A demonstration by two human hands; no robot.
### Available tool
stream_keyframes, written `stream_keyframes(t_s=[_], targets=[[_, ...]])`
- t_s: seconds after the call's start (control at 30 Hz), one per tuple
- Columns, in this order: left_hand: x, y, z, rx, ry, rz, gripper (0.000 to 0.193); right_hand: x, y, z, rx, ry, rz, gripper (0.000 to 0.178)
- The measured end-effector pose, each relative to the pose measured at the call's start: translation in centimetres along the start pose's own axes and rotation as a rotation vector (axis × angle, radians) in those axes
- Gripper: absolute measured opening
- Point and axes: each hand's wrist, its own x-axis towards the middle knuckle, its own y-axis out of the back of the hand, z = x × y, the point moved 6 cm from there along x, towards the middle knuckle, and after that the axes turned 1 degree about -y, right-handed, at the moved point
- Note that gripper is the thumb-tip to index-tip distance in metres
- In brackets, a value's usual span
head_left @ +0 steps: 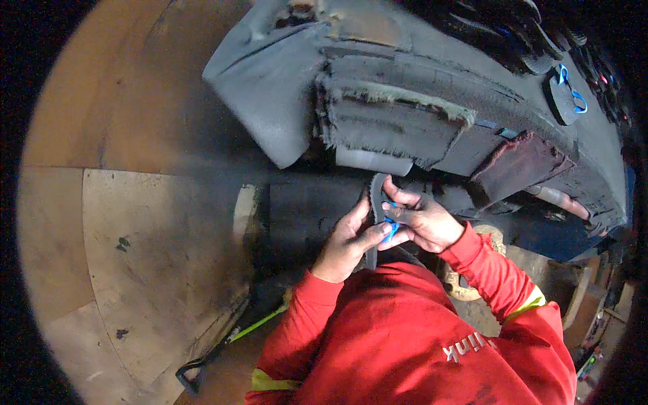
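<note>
I hold a flip-flop (376, 196) in front of my body, its grey sole turned edge-on and upright. A bright blue strap (390, 231) shows between my fingers. My left hand (347, 243) grips the sole from the left, thumb laid across toward the strap. On the other side my right hand (424, 221) is closed around the strap, its fingertips against the sole. The fingers cover most of the strap, so its fit in the sole is hidden. Both hands are just off the near edge of a grey-covered workbench (432, 74).
Another flip-flop with a blue strap (561, 101) lies on the bench at right, near a pile of dark footwear (516, 34). Frayed cloth (391, 121) and a reddish rag (520, 165) hang over the edge. Plywood (148, 256) and a green stick (256, 324) are at left.
</note>
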Motion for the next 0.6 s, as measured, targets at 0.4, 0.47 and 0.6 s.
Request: stream_keyframes(t_s=[0.4,0.47,0.6], targets=[[-1.8,1.0,0.2,-0.044,-0.124,0.017,0.074,-3.8,-4.0,-0.7,-1.451,0.889,0.242,0.082],[-1.4,1.5,0.9,0.082,-0.096,0.133,0.068,-3.0,-4.0,-0.1,-1.436,0.925,0.324,0.090],[-0.2,0.9,4.1,0.531,-0.228,0.239,0.049,-0.8,-3.0,0.6,-1.109,0.709,0.293,0.096]])
